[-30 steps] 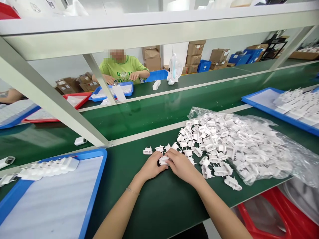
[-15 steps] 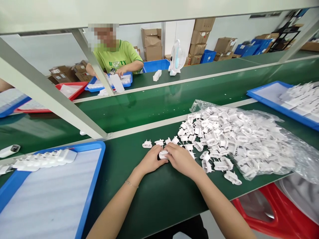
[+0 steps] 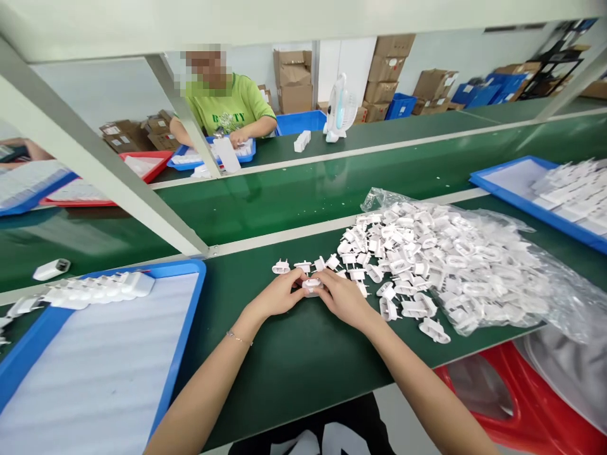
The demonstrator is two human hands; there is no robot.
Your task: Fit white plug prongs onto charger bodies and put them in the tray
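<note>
Between my two hands, low over the green bench, is a small white plug housing [image 3: 312,287]. My left hand [image 3: 281,293] pinches its left end with thumb and fingers. On its right end, my right hand [image 3: 342,296] closes in the same way. Just beyond my fingers, several loose white plug housings with two pins [image 3: 281,266] stand in a short row. To the right of my right hand spreads a large heap of such white housings [image 3: 408,253], part of it lying on a clear plastic bag [image 3: 559,303].
At left, a blue tray [image 3: 183,335] lined with white holds a row of white adapters [image 3: 104,289] along its far side. Another blue tray [image 3: 502,183] of white parts sits at right. Across the bench, a person in a green shirt [image 3: 237,104] works near a fan [image 3: 339,110].
My hands have shifted slightly, and the white plug housing between them shows more of its face. The whole view has moved a little, revealing more at the left.
</note>
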